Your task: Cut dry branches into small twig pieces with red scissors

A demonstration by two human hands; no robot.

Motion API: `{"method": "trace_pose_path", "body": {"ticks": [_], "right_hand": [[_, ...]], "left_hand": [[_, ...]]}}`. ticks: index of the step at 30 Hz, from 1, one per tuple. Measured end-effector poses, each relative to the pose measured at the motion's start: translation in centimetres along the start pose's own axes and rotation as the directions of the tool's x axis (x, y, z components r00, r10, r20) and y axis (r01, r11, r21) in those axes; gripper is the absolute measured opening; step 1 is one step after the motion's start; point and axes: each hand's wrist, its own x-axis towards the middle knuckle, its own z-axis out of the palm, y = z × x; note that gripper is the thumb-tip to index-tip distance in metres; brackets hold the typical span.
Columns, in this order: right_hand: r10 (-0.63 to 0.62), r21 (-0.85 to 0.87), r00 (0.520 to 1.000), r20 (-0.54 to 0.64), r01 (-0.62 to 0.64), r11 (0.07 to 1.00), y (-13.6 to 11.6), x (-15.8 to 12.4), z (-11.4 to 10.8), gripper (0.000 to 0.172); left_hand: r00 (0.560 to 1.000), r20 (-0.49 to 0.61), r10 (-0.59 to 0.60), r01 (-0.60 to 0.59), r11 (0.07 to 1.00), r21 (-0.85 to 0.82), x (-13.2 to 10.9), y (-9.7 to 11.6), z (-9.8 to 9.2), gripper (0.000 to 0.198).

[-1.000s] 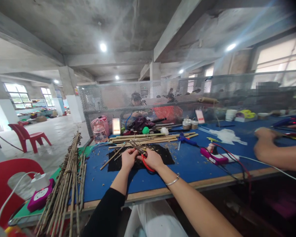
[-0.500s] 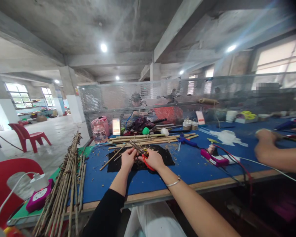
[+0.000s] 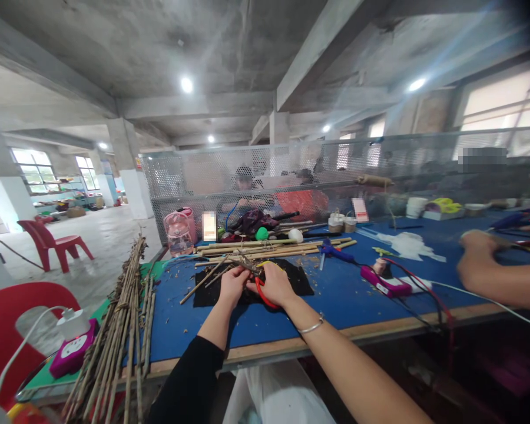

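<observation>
My right hand (image 3: pixel 275 285) grips a pair of scissors (image 3: pixel 261 291) with red and yellow handles, its blades pointing forward and left. Close beside it, my left hand (image 3: pixel 232 286) is closed in a pinch at the blades. What the left fingers hold is too small and too covered to make out. Both hands are over a black cloth (image 3: pixel 299 281) strewn with brown scraps. A few cut twigs (image 3: pixel 199 286) lie at the cloth's left side, near my left hand.
Bamboo sticks (image 3: pixel 265 249) lie behind the cloth. A blue glue gun (image 3: pixel 336 252) and a purple power strip (image 3: pixel 386 282) are to the right. A bundle of long twigs (image 3: pixel 122 318) leans at left. Another person's hand (image 3: pixel 479 250) rests at far right.
My left hand has shifted slightly right, closer to my right hand and the scissors. More of the yellow handle shows above my right hand.
</observation>
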Motion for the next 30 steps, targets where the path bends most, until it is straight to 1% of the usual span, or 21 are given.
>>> {"method": "trace_pose_path", "body": {"ticks": [3,5,8,14,18,23,26,30], "right_hand": [[-0.007,0.004,1.0,-0.005,0.007,1.0,0.09,-0.04,0.07,0.05],[-0.002,0.027,1.0,0.022,0.001,1.0,0.08,-0.08,0.05,0.048],[0.029,0.043,0.997,0.071,-0.032,0.999,-0.09,-0.13,-0.14,0.049],[0.099,0.038,0.986,0.135,-0.105,0.994,-0.46,-0.13,-0.63,0.049],[0.124,0.058,0.978,0.168,-0.135,0.989,-0.41,-0.08,-0.61,0.048],[0.141,0.034,0.974,0.18,-0.149,0.988,-0.4,0.02,-0.38,0.048],[0.135,-0.002,0.98,0.149,-0.136,0.991,-0.48,0.04,-0.34,0.05],[0.098,-0.028,0.993,0.061,-0.096,0.995,-0.48,-0.01,-0.37,0.054]], "left_hand": [[1.0,0.025,0.014,-0.014,1.0,0.02,-0.32,0.24,0.19,0.032],[1.0,0.025,0.017,-0.017,1.0,0.007,-0.42,0.33,0.28,0.033],[1.0,0.013,0.015,-0.015,1.0,-0.025,-0.33,0.32,0.28,0.037],[0.999,-0.028,0.021,-0.022,0.999,-0.036,0.13,0.0,0.03,0.04],[0.999,-0.033,0.016,-0.017,0.999,-0.041,0.07,0.15,0.06,0.038],[0.998,-0.066,-0.003,0.006,0.999,0.048,-0.13,0.35,0.18,0.034],[0.998,-0.06,0.037,-0.03,0.993,0.114,-0.04,0.06,-0.02,0.031],[0.993,-0.023,0.118,-0.106,0.952,0.288,0.04,-0.29,-0.28,0.025]]}}
